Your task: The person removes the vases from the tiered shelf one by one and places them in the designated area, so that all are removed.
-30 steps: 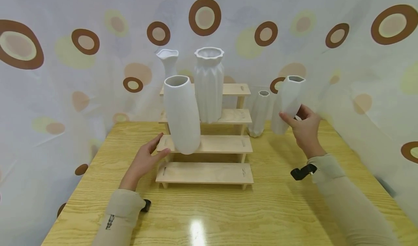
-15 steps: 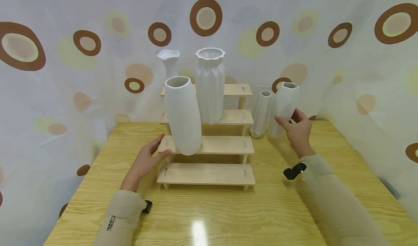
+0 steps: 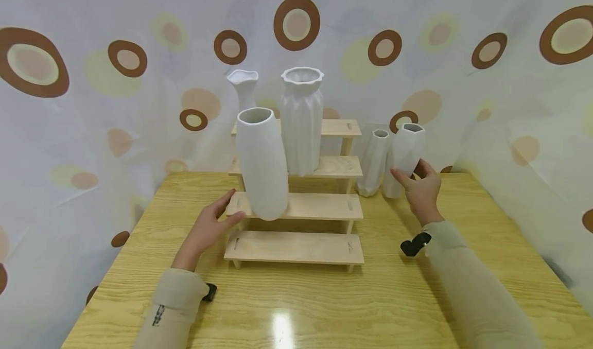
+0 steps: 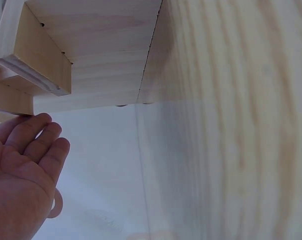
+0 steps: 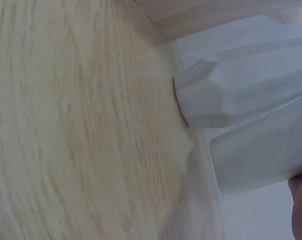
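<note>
My right hand [image 3: 422,192] grips a white vase [image 3: 407,147] with an angular mouth, thumb in front and fingers round its far side. This vase stands nearly upright beside a narrower faceted vase [image 3: 372,166], right of the shelf. In the right wrist view the held vase's base [image 5: 240,165] is close to the tabletop. My left hand [image 3: 209,228] holds the left end of a stepped wooden display shelf [image 3: 324,205], at its second step from the bottom. In the left wrist view its fingertips [image 4: 43,120] lie against the wood.
A tall smooth vase [image 3: 262,169] stands on the second step, a pleated vase [image 3: 302,127] on the third. Behind, a vase with a wavy rim [image 3: 244,89] is partly hidden. The wood-grain table [image 3: 324,308] meets patterned cloth walls [image 3: 352,9] at the back and sides.
My right hand has brought its vase down and slightly left, closer to the narrow faceted vase. My left hand has stayed at the shelf's end.
</note>
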Available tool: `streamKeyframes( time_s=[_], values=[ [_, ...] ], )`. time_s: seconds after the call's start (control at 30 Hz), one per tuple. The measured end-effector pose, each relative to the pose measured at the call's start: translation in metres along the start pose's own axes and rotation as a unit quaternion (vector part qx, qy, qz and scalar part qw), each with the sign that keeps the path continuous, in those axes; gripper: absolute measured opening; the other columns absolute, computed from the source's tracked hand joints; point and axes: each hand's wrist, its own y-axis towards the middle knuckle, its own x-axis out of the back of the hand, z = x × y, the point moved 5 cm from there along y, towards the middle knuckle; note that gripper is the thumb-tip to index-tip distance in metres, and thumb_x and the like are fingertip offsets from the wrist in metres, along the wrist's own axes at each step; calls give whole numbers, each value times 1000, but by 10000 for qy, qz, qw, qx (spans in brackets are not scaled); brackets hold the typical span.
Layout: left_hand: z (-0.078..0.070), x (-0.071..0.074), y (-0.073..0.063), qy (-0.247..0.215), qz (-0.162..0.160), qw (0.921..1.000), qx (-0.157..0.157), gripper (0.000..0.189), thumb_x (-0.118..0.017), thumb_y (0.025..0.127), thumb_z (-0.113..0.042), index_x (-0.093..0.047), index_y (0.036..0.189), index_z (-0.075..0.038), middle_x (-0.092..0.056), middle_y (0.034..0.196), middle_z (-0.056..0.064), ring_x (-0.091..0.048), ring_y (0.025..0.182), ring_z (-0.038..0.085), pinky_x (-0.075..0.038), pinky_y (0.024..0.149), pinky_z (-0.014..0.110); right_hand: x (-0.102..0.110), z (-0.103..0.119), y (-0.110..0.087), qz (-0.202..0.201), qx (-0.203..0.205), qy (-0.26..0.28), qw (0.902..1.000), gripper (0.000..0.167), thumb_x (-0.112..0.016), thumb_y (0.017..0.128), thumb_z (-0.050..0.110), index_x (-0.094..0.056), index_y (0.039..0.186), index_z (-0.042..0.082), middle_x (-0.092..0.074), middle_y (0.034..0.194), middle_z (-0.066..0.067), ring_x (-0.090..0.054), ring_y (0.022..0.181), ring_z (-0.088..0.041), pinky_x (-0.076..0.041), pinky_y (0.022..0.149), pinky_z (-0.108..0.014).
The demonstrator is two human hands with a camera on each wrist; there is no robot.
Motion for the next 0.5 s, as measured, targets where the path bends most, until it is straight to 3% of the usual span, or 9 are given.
streamKeyframes(
  time_s=[0.2,0.27,0.4,0.5],
  values=[
    [30,-2,11,-29,-85,10000,-31,76,-64,97,-38,-24,158,-17,-25,160,9,-21,146,33,-23,115,53,0,-6,1,-47,-26,-102,9999,66,-89,74,21,-62,133,10,-58,127,-9,-50,117,-21,-44,103,-34],
    [32,-2,11,-9,-102,9999,-53,76,-64,97,-40,-25,158,-19,-25,160,8,-22,146,32,-24,115,52,0,-7,1,-50,-19,-151,9999,66,-89,74,22,-62,133,10,-58,127,-8,-51,116,-20,-45,103,-35],
    [28,-2,10,-4,-102,9999,-51,76,-64,97,-39,-25,158,-18,-26,160,8,-22,146,32,-24,115,52,3,-11,2,-86,-57,-211,9997,66,-89,75,23,-62,134,9,-58,127,-8,-51,116,-20,-44,103,-35],
    [13,-1,5,29,-57,10000,-26,74,-63,98,-34,-25,158,-12,-25,159,13,-22,146,35,-23,115,53,5,-15,3,-102,-57,-201,9997,66,-89,75,21,-61,134,10,-58,127,-8,-50,117,-20,-44,103,-34]
  ],
)
